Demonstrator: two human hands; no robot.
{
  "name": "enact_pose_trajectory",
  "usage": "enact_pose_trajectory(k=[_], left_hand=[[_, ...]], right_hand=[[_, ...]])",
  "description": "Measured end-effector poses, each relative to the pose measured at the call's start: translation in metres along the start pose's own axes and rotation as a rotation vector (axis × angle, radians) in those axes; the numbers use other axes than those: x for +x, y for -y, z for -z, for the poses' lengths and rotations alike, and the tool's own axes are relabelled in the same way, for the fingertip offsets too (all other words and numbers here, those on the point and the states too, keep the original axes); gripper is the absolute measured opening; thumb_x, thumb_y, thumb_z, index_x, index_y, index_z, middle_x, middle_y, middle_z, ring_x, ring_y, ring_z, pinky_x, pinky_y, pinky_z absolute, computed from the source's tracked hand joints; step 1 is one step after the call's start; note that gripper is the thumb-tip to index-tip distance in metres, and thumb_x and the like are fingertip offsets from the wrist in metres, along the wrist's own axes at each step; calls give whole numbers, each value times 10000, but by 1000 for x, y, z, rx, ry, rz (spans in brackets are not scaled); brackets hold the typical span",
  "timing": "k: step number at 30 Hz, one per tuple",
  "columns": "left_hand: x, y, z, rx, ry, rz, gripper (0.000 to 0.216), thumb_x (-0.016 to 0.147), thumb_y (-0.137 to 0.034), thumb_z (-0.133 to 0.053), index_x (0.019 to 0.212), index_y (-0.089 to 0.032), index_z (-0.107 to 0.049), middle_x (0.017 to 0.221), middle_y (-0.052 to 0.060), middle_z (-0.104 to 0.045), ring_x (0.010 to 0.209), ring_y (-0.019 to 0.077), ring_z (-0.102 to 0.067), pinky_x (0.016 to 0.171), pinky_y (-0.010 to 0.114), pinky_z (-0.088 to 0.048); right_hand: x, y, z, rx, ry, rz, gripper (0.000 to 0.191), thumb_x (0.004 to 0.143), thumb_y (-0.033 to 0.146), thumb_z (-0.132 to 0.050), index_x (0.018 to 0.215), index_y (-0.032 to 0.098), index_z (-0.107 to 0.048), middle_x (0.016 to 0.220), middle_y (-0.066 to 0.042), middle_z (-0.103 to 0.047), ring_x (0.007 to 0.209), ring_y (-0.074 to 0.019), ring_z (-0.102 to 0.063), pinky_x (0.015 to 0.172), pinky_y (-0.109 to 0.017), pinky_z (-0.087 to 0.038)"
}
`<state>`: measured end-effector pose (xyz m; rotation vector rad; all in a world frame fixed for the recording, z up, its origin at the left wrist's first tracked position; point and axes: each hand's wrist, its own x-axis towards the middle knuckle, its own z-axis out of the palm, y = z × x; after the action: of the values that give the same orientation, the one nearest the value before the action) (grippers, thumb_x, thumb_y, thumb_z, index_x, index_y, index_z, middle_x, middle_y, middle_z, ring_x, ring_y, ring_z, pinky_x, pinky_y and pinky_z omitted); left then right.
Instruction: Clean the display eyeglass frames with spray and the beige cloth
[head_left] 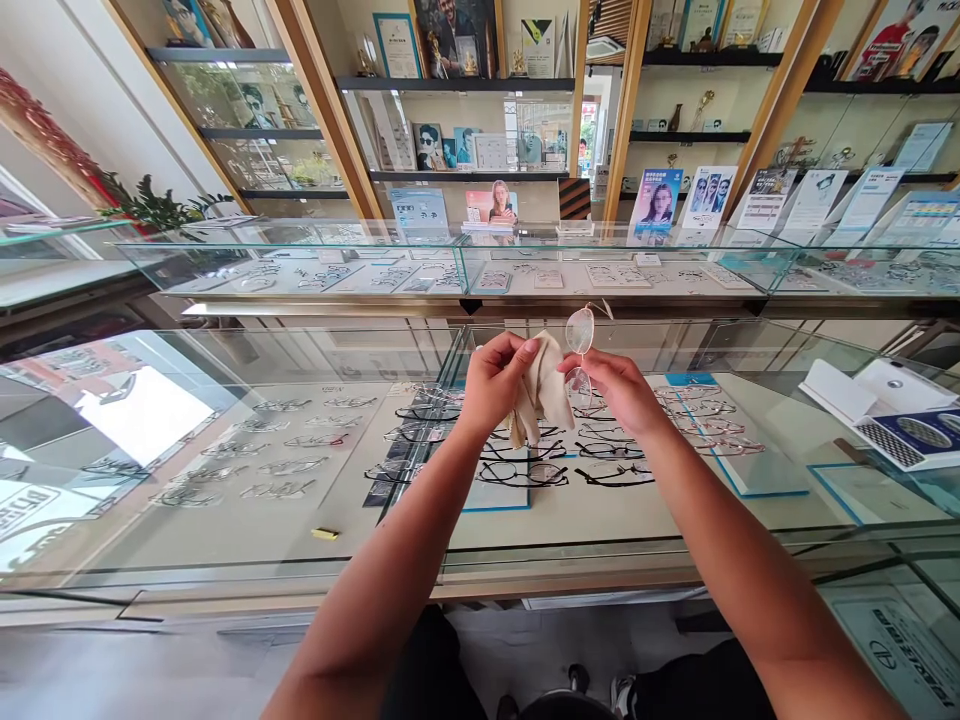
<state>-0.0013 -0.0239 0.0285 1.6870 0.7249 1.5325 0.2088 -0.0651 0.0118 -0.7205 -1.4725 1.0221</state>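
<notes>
My left hand [493,378] is closed around a beige cleaning cloth [541,392], which hangs down between both hands. My right hand [616,388] pinches a pair of thin-framed glasses [580,338], held on end so one clear lens stands above the fingers and the other sits beside the cloth. Both hands hover over a glass display counter [225,440] with rows of eyeglass frames [525,472] laid out under the top.
A second glass counter [315,262] with more frames runs behind. Wall shelves [450,85] hold posters, trophies and brochures. At right on the counter lie a white and blue box [889,415] and a small tray. A small yellow item [325,534] lies inside the case.
</notes>
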Motion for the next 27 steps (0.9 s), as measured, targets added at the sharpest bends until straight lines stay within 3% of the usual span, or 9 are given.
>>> enact_pose_trajectory(k=[4, 8, 13, 19, 24, 27], left_hand=[[0, 0, -1, -18, -41, -5, 679, 829, -841, -872, 705, -203, -677, 656, -11, -556, 629, 127, -427, 600, 281, -371], [0, 1, -1, -6, -26, -2, 658, 826, -839, -878, 747, -206, -718, 673, -4, -584, 625, 128, -444, 591, 286, -364], [1, 4, 0, -14, -4, 2, 645, 834, -830, -882, 813, -218, -680, 641, -27, -562, 595, 119, -429, 578, 280, -343], [2, 7, 2, -128, 80, 128, 660, 819, -811, -905, 846, -220, -612, 656, -42, -572, 568, 93, -415, 538, 253, -301], [3, 9, 3, -175, 231, 235, 593, 697, -604, -1058, 860, -193, -663, 807, 17, -712, 682, 114, -609, 620, 245, -465], [4, 8, 5, -164, 250, 225, 500, 722, -532, -1039, 855, -185, -704, 819, 28, -722, 725, 125, -633, 674, 257, -499]], right_hand=[[-1, -1, -2, -71, 0, 0, 432, 992, 672, -769, 1011, 271, -930, 1124, -64, -843, 1130, -259, -707, 962, -378, -532], [0, -3, -1, -67, -57, 14, 466, 962, 714, -785, 954, 269, -925, 1071, -63, -834, 1039, -248, -684, 945, -383, -526], [1, -7, 4, -51, -73, 30, 371, 990, 633, -790, 941, 293, -930, 1021, -44, -812, 997, -232, -661, 957, -379, -509], [1, -4, 7, -10, -141, 42, 356, 981, 621, -792, 913, 293, -913, 1076, -48, -833, 1041, -244, -701, 944, -377, -541], [2, -1, 10, 33, -204, -2, 374, 937, 634, -802, 936, 276, -909, 1029, -53, -823, 974, -250, -727, 806, -366, -561], [3, 0, 12, 39, -217, 25, 343, 934, 614, -808, 921, 288, -911, 1024, -50, -824, 985, -251, -726, 838, -373, -568]])
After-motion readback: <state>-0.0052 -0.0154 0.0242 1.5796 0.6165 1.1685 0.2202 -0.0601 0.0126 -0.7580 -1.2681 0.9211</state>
